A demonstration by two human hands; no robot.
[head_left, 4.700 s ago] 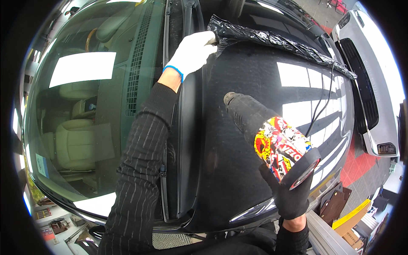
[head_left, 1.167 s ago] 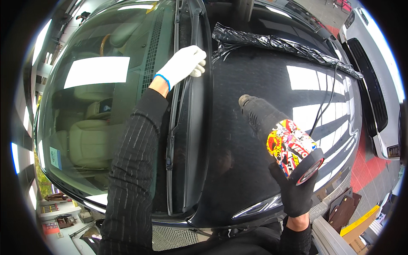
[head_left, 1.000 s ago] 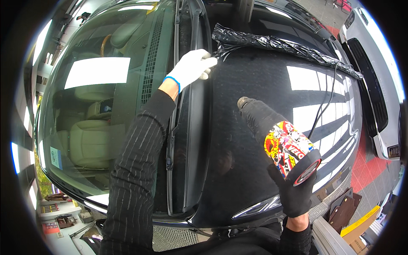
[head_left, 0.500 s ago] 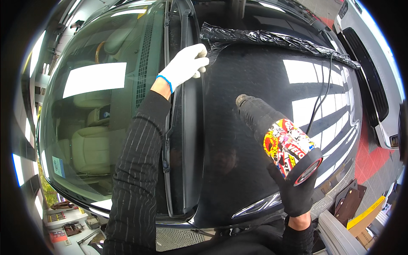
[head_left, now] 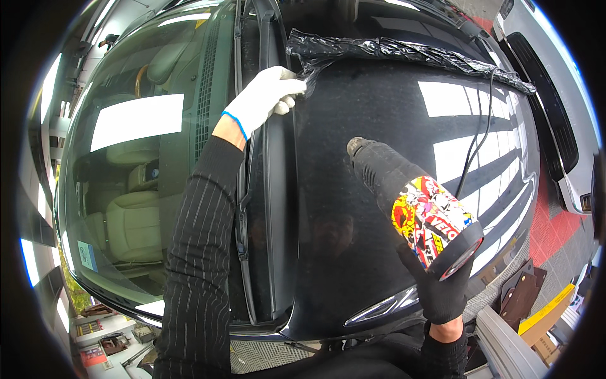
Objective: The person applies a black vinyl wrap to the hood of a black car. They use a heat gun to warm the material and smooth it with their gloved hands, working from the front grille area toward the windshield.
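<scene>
Heat gun [head_left: 420,208], handle hidden, film [head_left: 404,49] edge indistinct

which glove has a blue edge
The white glove on the left hand: its wrist edge is blue, while the black glove on the right hand, holding the heat gun, shows none.

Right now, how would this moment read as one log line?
Left hand: white-gloved, at edge of dark film | right hand: black-gloved, gripping heat gun | dark film: bunched across black hood
</scene>
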